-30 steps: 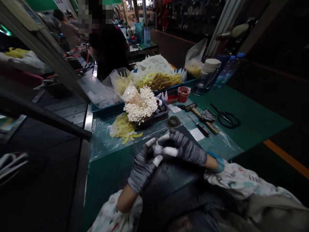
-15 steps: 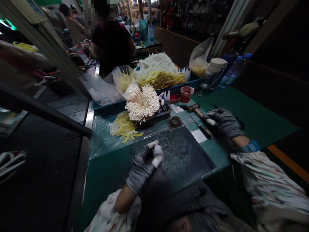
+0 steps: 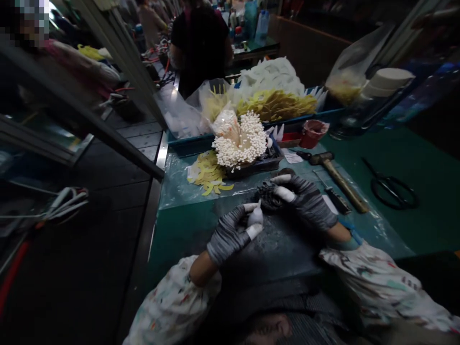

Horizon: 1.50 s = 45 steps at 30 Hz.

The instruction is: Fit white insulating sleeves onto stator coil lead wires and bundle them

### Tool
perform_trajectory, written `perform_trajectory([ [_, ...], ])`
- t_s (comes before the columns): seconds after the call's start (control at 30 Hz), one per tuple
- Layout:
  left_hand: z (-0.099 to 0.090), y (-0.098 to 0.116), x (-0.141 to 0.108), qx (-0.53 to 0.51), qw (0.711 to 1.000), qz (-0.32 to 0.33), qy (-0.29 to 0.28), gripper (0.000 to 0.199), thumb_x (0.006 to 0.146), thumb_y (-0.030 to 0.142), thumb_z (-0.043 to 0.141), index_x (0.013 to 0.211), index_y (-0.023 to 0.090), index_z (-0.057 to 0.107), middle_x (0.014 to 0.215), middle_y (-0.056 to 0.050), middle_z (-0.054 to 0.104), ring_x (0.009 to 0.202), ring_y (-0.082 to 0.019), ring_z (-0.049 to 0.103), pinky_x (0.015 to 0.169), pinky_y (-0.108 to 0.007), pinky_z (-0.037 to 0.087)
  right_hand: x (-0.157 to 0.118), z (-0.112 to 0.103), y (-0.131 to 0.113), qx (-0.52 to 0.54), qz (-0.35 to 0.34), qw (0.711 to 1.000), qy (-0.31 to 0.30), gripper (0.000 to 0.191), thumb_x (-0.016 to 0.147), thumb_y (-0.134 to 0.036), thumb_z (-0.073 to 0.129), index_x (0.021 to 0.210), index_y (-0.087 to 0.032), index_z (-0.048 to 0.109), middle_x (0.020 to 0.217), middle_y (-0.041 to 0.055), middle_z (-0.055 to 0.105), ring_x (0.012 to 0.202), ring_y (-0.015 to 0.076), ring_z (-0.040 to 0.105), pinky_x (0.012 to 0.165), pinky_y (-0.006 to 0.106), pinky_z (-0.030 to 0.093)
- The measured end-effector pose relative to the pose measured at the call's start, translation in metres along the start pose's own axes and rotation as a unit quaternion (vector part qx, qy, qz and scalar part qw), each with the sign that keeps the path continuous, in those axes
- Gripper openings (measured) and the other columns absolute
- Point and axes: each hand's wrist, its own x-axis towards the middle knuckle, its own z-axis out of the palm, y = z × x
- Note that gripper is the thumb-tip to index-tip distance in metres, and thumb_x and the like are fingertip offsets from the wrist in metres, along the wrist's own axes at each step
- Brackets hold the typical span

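My left hand, in a grey glove with white fingertips, holds a small whitish bulb-shaped bottle between thumb and finger, its thin tip pointing up. Close to its right, my right hand is closed on a dark, crumpled-looking object; its exact nature is unclear. Both hands are over a dark mat on the green table. Beyond them stands a bundle of white-tipped sticks, with yellow strips lying to its left.
A hammer, a screwdriver and black scissors lie to the right. Behind are a red cup, a blue tray of white and yellow pieces, and a large flask. A person stands farther back.
My right hand has come left from beside the hammer to near the bottle, now with the dark object in its fingers. The view has shifted, and the scissors show fully.
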Motion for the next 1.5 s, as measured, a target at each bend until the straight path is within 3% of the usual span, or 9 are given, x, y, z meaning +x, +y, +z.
perform_trajectory([
  [0.17, 0.001, -0.002, 0.003, 0.027, 1.0, -0.009, -0.003, 0.05, 0.084, 0.029, 0.074, 0.133, 0.017, 0.073, 0.126, -0.007, 0.081, 0.111, -0.026, 0.078, 0.101, -0.036, 0.063, 0.0, 0.005, 0.007, -0.011, 0.034, 0.996, -0.087, 0.04, 0.089, -0.055, 0.075, 0.118, -0.028, 0.081, 0.116, 0.0065, 0.082, 0.109, 0.0303, 0.076, 0.106, 0.052, 0.058],
  [0.4, -0.001, -0.008, 0.004, 0.092, 0.996, -0.008, 0.002, 0.048, 0.086, 0.031, 0.075, 0.133, 0.019, 0.075, 0.129, -0.008, 0.08, 0.116, -0.029, 0.076, 0.11, -0.042, 0.059, -0.003, 0.001, 0.008, 0.014, 0.056, 0.992, -0.113, 0.039, 0.086, -0.06, 0.078, 0.106, -0.027, 0.083, 0.106, 0.0052, 0.083, 0.101, 0.0283, 0.076, 0.101, 0.047, 0.059],
  [0.67, -0.001, -0.012, 0.004, 0.155, 0.988, 0.009, 0.003, 0.049, 0.088, 0.032, 0.075, 0.137, 0.026, 0.073, 0.134, -0.006, 0.078, 0.124, -0.03, 0.073, 0.115, -0.044, 0.056, -0.005, 0.007, 0.016, 0.075, 0.074, 0.989, -0.103, 0.037, 0.089, -0.061, 0.078, 0.105, -0.028, 0.081, 0.107, 0.0039, 0.083, 0.099, 0.0252, 0.075, 0.096, 0.041, 0.06],
  [0.97, 0.001, -0.016, 0.004, 0.249, 0.968, 0.017, 0.019, 0.049, 0.091, 0.033, 0.073, 0.139, 0.023, 0.073, 0.131, -0.01, 0.078, 0.12, -0.034, 0.075, 0.111, -0.048, 0.058, -0.008, 0.007, 0.018, 0.028, 0.057, 0.995, -0.082, 0.032, 0.089, -0.057, 0.078, 0.107, -0.029, 0.082, 0.108, 0.0036, 0.082, 0.103, 0.0268, 0.074, 0.103, 0.045, 0.057],
  [1.23, 0.0, -0.019, 0.003, 0.303, 0.949, 0.073, 0.043, 0.047, 0.098, 0.032, 0.065, 0.143, 0.021, 0.069, 0.131, -0.01, 0.078, 0.116, -0.027, 0.076, 0.11, -0.038, 0.059, -0.011, 0.011, 0.015, 0.01, 0.047, 0.996, -0.072, 0.03, 0.092, -0.05, 0.074, 0.115, -0.032, 0.082, 0.117, 0.0039, 0.083, 0.111, 0.0288, 0.076, 0.11, 0.051, 0.057],
  [1.5, 0.002, -0.029, 0.003, 0.415, 0.889, 0.183, 0.064, 0.041, 0.101, 0.029, 0.065, 0.141, 0.019, 0.067, 0.115, -0.01, 0.082, 0.101, -0.024, 0.079, 0.095, -0.036, 0.066, -0.015, 0.018, 0.013, 0.022, -0.005, 0.999, -0.05, 0.025, 0.09, -0.038, 0.078, 0.113, -0.027, 0.08, 0.108, 0.0035, 0.084, 0.099, 0.0244, 0.078, 0.097, 0.042, 0.064],
])
